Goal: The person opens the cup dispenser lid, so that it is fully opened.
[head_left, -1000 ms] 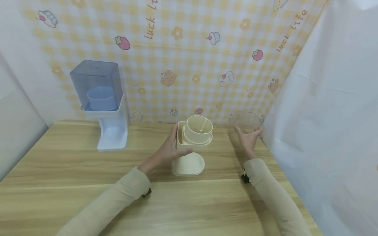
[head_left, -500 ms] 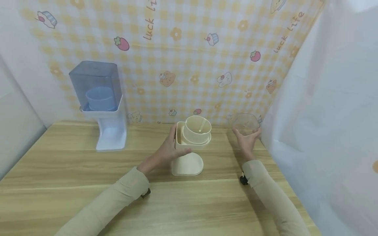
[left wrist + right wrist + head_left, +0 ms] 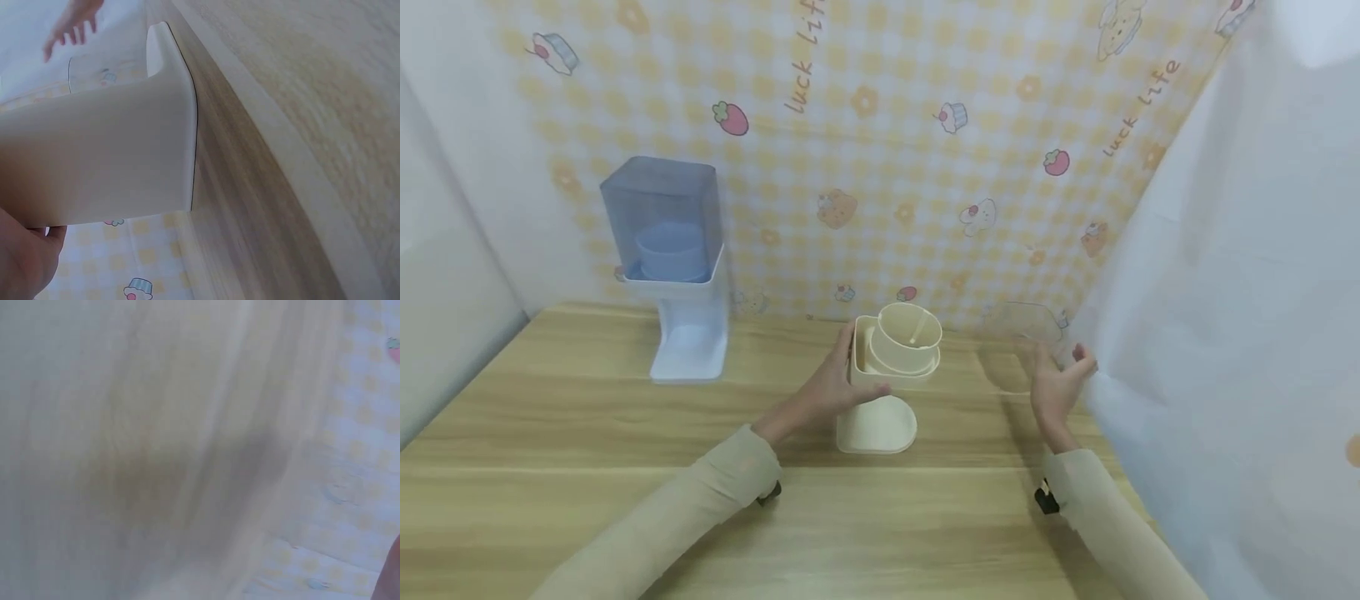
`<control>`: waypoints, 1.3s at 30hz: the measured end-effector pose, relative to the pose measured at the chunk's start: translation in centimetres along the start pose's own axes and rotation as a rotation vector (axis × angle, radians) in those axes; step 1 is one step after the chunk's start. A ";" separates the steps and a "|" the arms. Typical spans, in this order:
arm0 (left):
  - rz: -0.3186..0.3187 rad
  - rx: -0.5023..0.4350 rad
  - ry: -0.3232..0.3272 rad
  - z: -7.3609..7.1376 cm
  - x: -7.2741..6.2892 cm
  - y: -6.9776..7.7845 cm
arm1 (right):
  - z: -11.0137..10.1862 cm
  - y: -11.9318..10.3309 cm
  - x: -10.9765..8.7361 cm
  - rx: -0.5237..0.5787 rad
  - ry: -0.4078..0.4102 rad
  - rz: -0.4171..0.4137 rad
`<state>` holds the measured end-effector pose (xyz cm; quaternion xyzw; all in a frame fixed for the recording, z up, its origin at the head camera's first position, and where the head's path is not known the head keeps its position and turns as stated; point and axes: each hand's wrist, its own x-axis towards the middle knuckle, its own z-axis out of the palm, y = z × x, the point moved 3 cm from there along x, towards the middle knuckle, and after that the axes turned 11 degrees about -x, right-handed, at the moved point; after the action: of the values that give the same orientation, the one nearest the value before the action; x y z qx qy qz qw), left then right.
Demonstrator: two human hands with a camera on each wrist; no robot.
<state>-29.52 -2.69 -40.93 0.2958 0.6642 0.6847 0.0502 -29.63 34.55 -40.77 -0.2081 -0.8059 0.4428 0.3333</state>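
Observation:
My left hand [image 3: 835, 383] grips the side of a cream dispenser stand [image 3: 859, 375], thumb along its front and fingers behind. A round cream cup [image 3: 908, 337] sits in the top of that stand, above its rounded foot [image 3: 880, 425]. In the left wrist view, the stand's smooth wall [image 3: 106, 150] fills much of the picture beside my hand. A clear, see-through container [image 3: 1026, 321] stands at the back right of the table. Just in front of it, my right hand [image 3: 1060, 387] is apart from it with nothing in its fingers. The right wrist view is blurred.
A second dispenser, with a blue see-through tank [image 3: 662, 204] on a white stand [image 3: 692, 342], stands at the back left. A checked cloth [image 3: 887, 150] hangs behind the wooden table [image 3: 775, 533], and a white sheet [image 3: 1247, 333] borders the right side.
My right hand has let go of the clear container and drawn back toward me, slightly right. The container stays at the back. My left hand keeps its grip on the cream stand.

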 end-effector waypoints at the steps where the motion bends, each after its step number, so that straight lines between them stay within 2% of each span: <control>1: 0.005 0.002 0.003 -0.1 0.1 0.1 | -0.2 -0.6 0.0 0.025 0.020 -0.045; 3: 0.009 0.000 0.008 -0.3 0.2 0.2 | -0.5 -2.1 0.0 0.078 0.031 -0.123; 5: 0.002 0.002 0.005 -0.4 0.4 0.2 | -0.5 -3.7 0.0 0.135 -0.003 -0.184; 8: -0.014 -0.002 -0.005 -0.4 0.6 -0.1 | 0.1 -5.7 -0.2 0.186 -0.129 -0.229; 11: -0.019 -0.004 -0.018 -0.4 0.6 -0.3 | 1.1 -7.2 -0.7 0.156 -0.279 -0.294; 17: -0.002 0.008 -0.012 -0.5 0.8 -0.5 | 3.8 -9.6 -1.7 0.108 -0.543 -0.476; 20: 0.015 0.008 -0.016 -0.6 0.9 -0.3 | 5.0 -10.6 -2.2 0.114 -0.625 -0.509; 27: 0.059 0.028 -0.029 -0.4 0.7 -0.1 | 8.2 -13.0 -4.0 0.336 -0.775 -0.538; 31: 0.080 0.068 0.008 0.1 -0.8 0.4 | 9.3 -13.8 -5.0 0.418 -0.879 -0.510; 33: 0.117 0.130 0.088 0.8 -2.2 1.1 | 9.7 -14.0 -5.4 0.447 -0.934 -0.460; 34: 0.150 0.153 0.134 1.4 -3.1 1.7 | 9.9 -14.1 -5.5 0.455 -0.956 -0.430; 37: 0.331 0.260 0.224 3.6 -6.1 3.7 | 10.2 -14.6 -6.0 0.488 -1.042 -0.345; 39: 0.430 0.299 0.231 5.2 -8.0 5.1 | 10.3 -15.0 -6.2 0.507 -1.103 -0.308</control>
<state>-18.83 -2.42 -39.16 0.3541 0.6810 0.6034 -0.2164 -33.39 16.90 -34.10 0.2549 -0.7501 0.6093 -0.0327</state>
